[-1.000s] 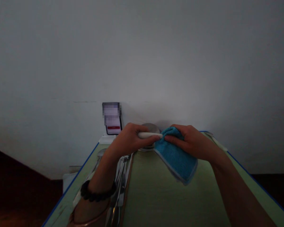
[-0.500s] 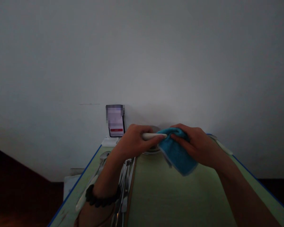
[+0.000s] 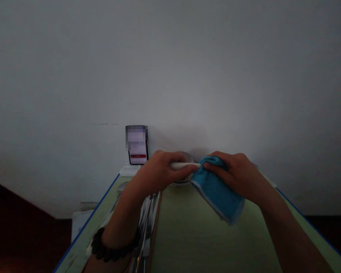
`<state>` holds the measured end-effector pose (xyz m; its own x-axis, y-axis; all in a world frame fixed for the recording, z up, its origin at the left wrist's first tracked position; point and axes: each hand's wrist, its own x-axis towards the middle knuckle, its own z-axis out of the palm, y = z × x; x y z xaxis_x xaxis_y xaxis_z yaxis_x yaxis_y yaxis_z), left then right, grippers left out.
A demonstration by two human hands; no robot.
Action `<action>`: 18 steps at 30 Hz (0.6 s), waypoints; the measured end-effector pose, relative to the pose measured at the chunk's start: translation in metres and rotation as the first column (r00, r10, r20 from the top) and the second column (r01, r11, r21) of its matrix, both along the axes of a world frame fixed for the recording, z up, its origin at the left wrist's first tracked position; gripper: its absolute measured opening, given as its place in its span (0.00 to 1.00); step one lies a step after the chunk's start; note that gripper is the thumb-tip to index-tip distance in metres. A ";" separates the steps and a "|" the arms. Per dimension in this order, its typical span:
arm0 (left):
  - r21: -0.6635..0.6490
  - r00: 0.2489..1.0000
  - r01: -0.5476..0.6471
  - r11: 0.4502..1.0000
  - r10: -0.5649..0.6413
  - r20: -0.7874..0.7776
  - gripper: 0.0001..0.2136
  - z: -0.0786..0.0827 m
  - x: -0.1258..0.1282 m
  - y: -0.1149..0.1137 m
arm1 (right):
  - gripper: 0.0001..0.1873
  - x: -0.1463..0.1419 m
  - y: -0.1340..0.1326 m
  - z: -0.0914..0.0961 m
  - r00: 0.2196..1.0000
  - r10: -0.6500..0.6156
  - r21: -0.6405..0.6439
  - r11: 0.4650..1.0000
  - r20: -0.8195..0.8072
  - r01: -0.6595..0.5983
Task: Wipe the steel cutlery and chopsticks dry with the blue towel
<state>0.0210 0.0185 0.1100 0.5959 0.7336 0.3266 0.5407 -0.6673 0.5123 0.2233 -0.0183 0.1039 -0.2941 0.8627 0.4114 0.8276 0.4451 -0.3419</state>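
Closed around a white handle (image 3: pixel 182 165), my left hand (image 3: pixel 160 168) is in the middle of the head view, over the far part of the table. The handle points right, its far end meeting a blue cloth (image 3: pixel 221 195). What kind of utensil it belongs to is hidden. My right hand (image 3: pixel 234 168) pinches the bunched cloth against that end, and a loose flap of cloth hangs below. Behind both hands, by the wall, stands a round metal container (image 3: pixel 180 184), largely covered by my fingers.
Several metal pieces of cutlery (image 3: pixel 147 220) lie in a tray along the left, partly under my forearm. A ladle or large spoon (image 3: pixel 122 186) lies beside them. A phone (image 3: pixel 138 148) leans on a white stand (image 3: pixel 128 170). The green table (image 3: pixel 210 242) has blue edges.
The cloth flap has swung down and to the right and hangs more spread out. My right hand has shifted slightly right. My left hand keeps its grip on the handle.
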 end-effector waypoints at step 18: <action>-0.035 0.986 0.072 0.997 -0.076 -0.151 0.20 0.009 -0.017 0.000 | 0.13 0.002 -0.007 0.007 0.944 0.328 -0.265 0.908 -0.034 -0.324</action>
